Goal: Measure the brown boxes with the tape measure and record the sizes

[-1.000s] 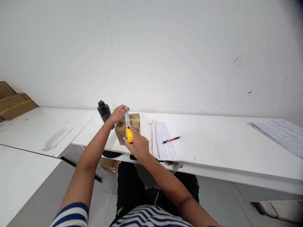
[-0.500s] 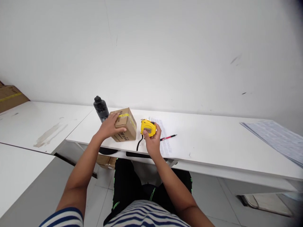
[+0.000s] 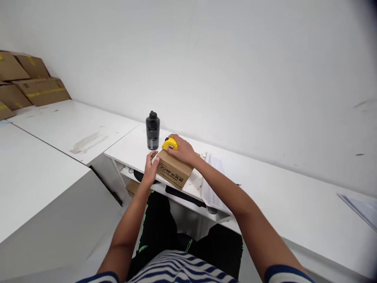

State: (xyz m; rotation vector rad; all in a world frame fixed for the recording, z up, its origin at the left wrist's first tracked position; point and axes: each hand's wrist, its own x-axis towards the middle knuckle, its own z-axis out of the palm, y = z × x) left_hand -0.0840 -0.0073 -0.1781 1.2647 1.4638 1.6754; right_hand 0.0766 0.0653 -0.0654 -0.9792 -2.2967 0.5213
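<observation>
Resting half-curled at the left edge of the carton, the left hand no longer spreads over it as before. Brown, with black print on its near side, the carton lies beneath the right hand, which grips the yellow tape measure, since shifted from beside the carton to its left end.

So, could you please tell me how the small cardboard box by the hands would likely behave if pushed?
The cardboard box would probably feel stiff, as its edges look straight. Its flat faces suggest sliding rather than rolling. Its weight is hard to judge, since no contents show.
</observation>
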